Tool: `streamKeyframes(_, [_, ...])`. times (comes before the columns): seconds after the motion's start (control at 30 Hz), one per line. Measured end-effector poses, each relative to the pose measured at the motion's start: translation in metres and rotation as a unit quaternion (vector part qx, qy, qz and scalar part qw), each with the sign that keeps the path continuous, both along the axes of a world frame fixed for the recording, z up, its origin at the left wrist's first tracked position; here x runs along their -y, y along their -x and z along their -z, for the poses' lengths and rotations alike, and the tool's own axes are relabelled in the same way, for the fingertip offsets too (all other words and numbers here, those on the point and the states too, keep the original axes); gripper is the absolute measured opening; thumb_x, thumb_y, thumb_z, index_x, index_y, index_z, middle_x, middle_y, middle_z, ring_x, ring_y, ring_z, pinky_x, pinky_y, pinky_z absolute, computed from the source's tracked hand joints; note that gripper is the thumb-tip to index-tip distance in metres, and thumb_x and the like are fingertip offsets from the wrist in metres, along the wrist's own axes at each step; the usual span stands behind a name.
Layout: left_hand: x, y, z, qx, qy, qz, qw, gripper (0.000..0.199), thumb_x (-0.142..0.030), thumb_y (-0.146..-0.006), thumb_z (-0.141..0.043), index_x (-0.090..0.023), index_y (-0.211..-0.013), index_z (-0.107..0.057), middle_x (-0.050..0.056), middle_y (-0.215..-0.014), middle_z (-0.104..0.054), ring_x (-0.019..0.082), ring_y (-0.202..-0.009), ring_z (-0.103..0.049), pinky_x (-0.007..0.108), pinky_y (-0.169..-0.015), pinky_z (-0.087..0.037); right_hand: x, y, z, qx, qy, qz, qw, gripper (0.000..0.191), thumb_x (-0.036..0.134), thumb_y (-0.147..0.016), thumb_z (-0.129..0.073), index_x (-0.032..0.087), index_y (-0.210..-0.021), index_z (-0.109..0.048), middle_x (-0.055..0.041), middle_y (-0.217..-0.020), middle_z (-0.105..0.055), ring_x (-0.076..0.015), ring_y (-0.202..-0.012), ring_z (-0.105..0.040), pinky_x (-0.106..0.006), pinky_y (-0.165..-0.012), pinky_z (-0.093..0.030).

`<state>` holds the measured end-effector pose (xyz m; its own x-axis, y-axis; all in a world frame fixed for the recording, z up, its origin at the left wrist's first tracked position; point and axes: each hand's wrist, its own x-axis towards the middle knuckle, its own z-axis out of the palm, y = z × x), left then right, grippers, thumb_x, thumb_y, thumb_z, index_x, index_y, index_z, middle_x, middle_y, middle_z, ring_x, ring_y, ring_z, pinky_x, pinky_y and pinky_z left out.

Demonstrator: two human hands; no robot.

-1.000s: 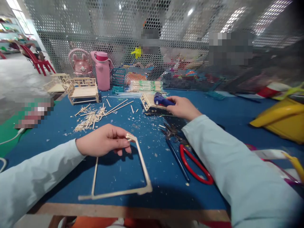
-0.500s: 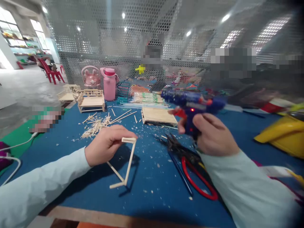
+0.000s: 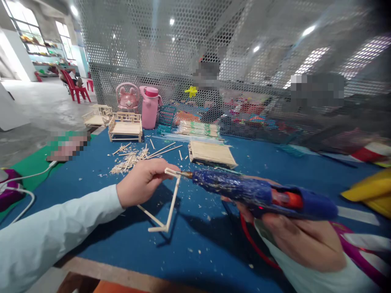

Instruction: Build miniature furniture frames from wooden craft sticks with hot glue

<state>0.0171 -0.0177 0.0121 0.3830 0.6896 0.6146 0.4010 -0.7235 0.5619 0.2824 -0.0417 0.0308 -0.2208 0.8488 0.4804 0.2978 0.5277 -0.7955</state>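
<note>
Over the table [image 3: 220, 252] before me, the left hand [image 3: 146, 179] pinches a stick frame [image 3: 173, 203] while the right hand [image 3: 308, 240], wrapped around a glue gun [image 3: 238, 187], holds its nozzle [image 3: 187, 175] at the frame's upper corner.

There are two hands [image 3: 140, 181] [image 3: 308, 238], one glue gun [image 3: 238, 188], one stick frame [image 3: 173, 203] (plus one bottle [image 3: 149, 110]).

The glue gun [image 3: 230, 188] has a glossy blue plastic body, roughened by pale flecks, and a dull metal nozzle [image 3: 187, 175]. The stick frame [image 3: 173, 204] looks like bare, matt wood, as do the model benches [image 3: 126, 128], above a smooth, matt blue tabletop [image 3: 201, 234]. The perforated screen [image 3: 122, 53] seems grey metal, the pink bottle [image 3: 149, 112] satiny, the sleeve [image 3: 76, 217] soft matt cloth.
</note>
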Motion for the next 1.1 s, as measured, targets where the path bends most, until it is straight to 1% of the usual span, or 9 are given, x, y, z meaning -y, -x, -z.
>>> streamKeyframes(0.1, [0.001,0.000,-0.001,-0.007,0.008,0.000,1.000,0.023,-0.008,-0.080,-0.044,-0.016,-0.087,-0.065,0.003,-0.081,-0.068,0.011,-0.076,-0.060,0.022,-0.070,-0.046,-0.002,0.001,-0.004,0.033,-0.049,-0.066,0.996,0.030,0.036,-0.072,-0.060,0.042,-0.101,-0.064,-0.0034,-0.105,-0.065,-0.0284,-0.088,-0.064,-0.040,-0.067,-0.054])
streamKeyframes(0.2, [0.001,0.000,-0.002,-0.011,0.010,0.005,1.000,0.024,-0.008,-0.081,-0.044,-0.017,-0.088,-0.065,0.003,-0.083,-0.069,0.011,-0.077,-0.061,0.022,-0.071,-0.046,-0.004,0.003,-0.007,0.072,-0.070,-0.108,0.989,0.036,0.031,-0.075,-0.057,0.044,-0.108,-0.059,-0.0023,-0.106,-0.065,-0.0274,-0.088,-0.064,-0.039,-0.071,-0.054])
streamKeyframes(0.37, [0.001,-0.001,-0.003,-0.011,0.009,0.005,1.000,0.025,-0.008,-0.081,-0.045,-0.016,-0.090,-0.066,0.004,-0.082,-0.069,0.011,-0.077,-0.061,0.021,-0.071,-0.046,-0.006,0.007,-0.013,0.086,-0.078,-0.118,0.986,0.036,0.031,-0.076,-0.056,0.043,-0.110,-0.058,-0.0020,-0.104,-0.065,-0.0261,-0.083,-0.065,-0.036,-0.066,-0.055])
streamKeyframes(0.6, [0.001,-0.001,-0.003,-0.007,0.002,0.011,1.000,0.024,-0.008,-0.081,-0.045,-0.015,-0.089,-0.066,0.004,-0.081,-0.069,0.011,-0.075,-0.061,0.021,-0.069,-0.046,-0.006,0.005,-0.012,0.103,-0.067,-0.120,0.985,0.040,0.031,-0.076,-0.057,0.044,-0.114,-0.055,-0.0012,-0.102,-0.066,-0.0206,-0.062,-0.065,-0.030,-0.053,-0.053])
streamKeyframes(0.77, [0.000,-0.001,-0.003,-0.007,-0.004,0.010,1.000,0.025,-0.005,-0.079,-0.045,-0.015,-0.089,-0.066,0.004,-0.081,-0.069,0.011,-0.075,-0.061,0.021,-0.070,-0.047,-0.008,0.001,-0.013,0.110,-0.055,-0.080,0.989,0.037,0.038,-0.071,-0.059,0.040,-0.108,-0.061,-0.0028,-0.094,-0.068,-0.0249,-0.067,-0.065,-0.033,-0.051,-0.053])
streamKeyframes(0.87, [-0.001,0.000,-0.002,-0.011,-0.003,0.011,1.000,0.026,-0.005,-0.079,-0.045,-0.016,-0.090,-0.066,0.004,-0.084,-0.069,0.011,-0.078,-0.061,0.022,-0.071,-0.047,-0.007,-0.001,-0.012,0.075,-0.029,-0.055,0.995,0.035,0.040,-0.067,-0.064,0.038,-0.102,-0.064,-0.0042,-0.091,-0.068,-0.0253,-0.064,-0.064,-0.033,-0.047,-0.051])
streamKeyframes(0.93, [-0.001,0.001,-0.002,-0.014,-0.007,0.003,1.000,0.026,-0.006,-0.080,-0.045,-0.017,-0.091,-0.066,0.004,-0.086,-0.069,0.012,-0.079,-0.062,0.023,-0.072,-0.047,-0.006,0.000,-0.010,0.011,0.000,-0.045,0.999,0.030,0.042,-0.065,-0.066,0.037,-0.094,-0.067,-0.0042,-0.082,-0.068,-0.0228,-0.056,-0.061,-0.032,-0.043,-0.048])
streamKeyframes(1.03, [-0.001,0.002,-0.003,-0.023,-0.027,-0.035,0.999,0.021,-0.013,-0.082,-0.047,-0.018,-0.092,-0.066,0.004,-0.085,-0.070,0.012,-0.076,-0.062,0.023,-0.069,-0.047,-0.002,0.008,-0.009,-0.097,0.052,-0.048,0.993,0.021,0.046,-0.064,-0.066,0.031,-0.078,-0.069,-0.0048,-0.068,-0.067,-0.0178,-0.045,-0.053,-0.030,-0.039,-0.041])
streamKeyframes(1.1, [-0.002,0.003,-0.003,-0.037,-0.050,-0.072,0.995,0.019,-0.019,-0.083,-0.049,-0.017,-0.093,-0.065,0.004,-0.084,-0.070,0.012,-0.074,-0.062,0.023,-0.067,-0.047,0.000,0.015,-0.011,-0.142,0.070,-0.050,0.986,0.021,0.046,-0.066,-0.065,0.027,-0.074,-0.069,-0.0058,-0.071,-0.067,-0.0148,-0.044,-0.048,-0.029,-0.041,-0.039])
